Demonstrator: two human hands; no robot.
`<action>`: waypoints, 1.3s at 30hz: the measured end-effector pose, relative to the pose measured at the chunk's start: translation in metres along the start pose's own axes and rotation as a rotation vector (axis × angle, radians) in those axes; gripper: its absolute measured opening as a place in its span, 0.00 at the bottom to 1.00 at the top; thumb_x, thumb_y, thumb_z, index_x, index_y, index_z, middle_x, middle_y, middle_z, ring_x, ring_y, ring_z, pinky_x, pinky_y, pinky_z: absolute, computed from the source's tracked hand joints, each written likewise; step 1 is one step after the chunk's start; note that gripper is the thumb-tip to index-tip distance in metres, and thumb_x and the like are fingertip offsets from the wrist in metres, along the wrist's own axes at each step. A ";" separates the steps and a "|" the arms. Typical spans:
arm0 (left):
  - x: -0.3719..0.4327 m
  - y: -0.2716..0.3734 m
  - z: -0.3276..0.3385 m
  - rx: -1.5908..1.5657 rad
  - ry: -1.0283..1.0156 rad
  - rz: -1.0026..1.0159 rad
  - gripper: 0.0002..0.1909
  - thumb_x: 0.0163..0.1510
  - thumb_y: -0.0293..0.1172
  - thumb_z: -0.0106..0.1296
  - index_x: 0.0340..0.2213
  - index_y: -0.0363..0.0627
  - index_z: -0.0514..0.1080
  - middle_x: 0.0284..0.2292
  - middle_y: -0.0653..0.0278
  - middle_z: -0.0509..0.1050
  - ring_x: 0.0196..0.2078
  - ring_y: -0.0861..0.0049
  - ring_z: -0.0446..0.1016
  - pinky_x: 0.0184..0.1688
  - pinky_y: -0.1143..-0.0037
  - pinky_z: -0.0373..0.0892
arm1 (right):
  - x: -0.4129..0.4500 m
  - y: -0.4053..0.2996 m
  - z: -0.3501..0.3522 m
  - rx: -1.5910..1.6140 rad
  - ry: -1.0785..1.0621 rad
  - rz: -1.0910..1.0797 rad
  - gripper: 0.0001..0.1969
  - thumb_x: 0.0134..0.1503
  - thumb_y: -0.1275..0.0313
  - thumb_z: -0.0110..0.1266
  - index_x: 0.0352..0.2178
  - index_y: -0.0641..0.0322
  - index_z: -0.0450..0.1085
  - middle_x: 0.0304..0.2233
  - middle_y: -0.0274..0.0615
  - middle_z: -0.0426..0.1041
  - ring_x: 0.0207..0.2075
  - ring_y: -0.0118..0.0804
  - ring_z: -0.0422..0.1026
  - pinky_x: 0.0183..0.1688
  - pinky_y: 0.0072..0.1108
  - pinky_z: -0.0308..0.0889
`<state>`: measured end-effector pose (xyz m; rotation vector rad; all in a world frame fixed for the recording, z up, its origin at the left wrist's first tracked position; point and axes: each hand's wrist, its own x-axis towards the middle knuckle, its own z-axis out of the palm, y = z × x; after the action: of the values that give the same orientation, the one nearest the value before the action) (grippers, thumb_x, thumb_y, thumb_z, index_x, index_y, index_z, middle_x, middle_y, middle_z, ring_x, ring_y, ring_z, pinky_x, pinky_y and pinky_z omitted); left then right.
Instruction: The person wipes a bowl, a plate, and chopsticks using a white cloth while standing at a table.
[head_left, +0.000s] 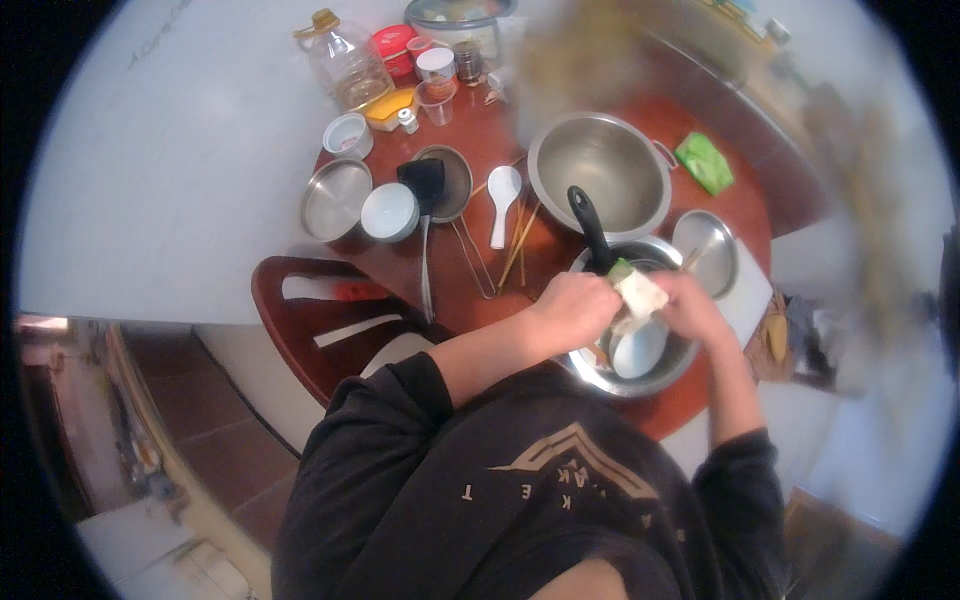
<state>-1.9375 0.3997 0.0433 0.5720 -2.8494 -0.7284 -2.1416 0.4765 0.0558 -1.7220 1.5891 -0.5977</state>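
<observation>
Over a metal bowl (679, 364) close to my body, both hands are on a whitish cloth or sponge (639, 291) with a green part. My left hand (581, 311) grips its left side, fingers curled. My right hand (684, 304) holds the other side, partly hidden by it. A black handle (589, 221) rises out of the bowl beside my left hand; what it belongs to is hidden. A small white bowl (639, 351) sits inside the metal bowl under my hands. Just beyond stands a larger metal basin (600, 169).
Left on the table (480, 247) lie a white rice paddle (502, 202), chopsticks (517, 251), a black spatula (424, 184), a strainer (455, 184), white bowls (390, 212) and a metal dish (337, 199). A plastic jug (349, 64) stands behind. A metal plate (706, 251) and green packet (705, 163) are right.
</observation>
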 end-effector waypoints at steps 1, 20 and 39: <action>-0.001 0.000 0.000 -0.001 0.004 -0.002 0.04 0.42 0.25 0.48 0.23 0.39 0.72 0.25 0.53 0.74 0.29 0.58 0.75 0.30 0.63 0.70 | -0.002 0.005 -0.003 -0.003 -0.003 -0.002 0.13 0.41 0.82 0.52 0.32 0.62 0.71 0.29 0.45 0.75 0.33 0.43 0.74 0.39 0.26 0.67; -0.012 0.004 0.010 -0.172 -0.047 -0.023 0.08 0.55 0.32 0.44 0.30 0.40 0.67 0.24 0.50 0.73 0.28 0.52 0.73 0.28 0.59 0.68 | -0.002 0.001 0.001 -0.112 -0.060 -0.132 0.09 0.43 0.78 0.54 0.30 0.60 0.71 0.30 0.45 0.74 0.33 0.48 0.73 0.37 0.28 0.68; 0.009 0.052 0.067 -0.559 0.214 -0.241 0.10 0.56 0.30 0.41 0.33 0.34 0.66 0.21 0.47 0.71 0.27 0.49 0.72 0.30 0.61 0.65 | 0.009 0.005 0.064 1.648 0.757 0.305 0.15 0.56 0.74 0.43 0.45 0.67 0.64 0.38 0.46 0.73 0.37 0.40 0.74 0.40 0.29 0.71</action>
<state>-1.9777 0.4674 0.0105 0.8379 -2.2533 -1.3444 -2.0961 0.4794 0.0098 0.0121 0.9870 -1.7985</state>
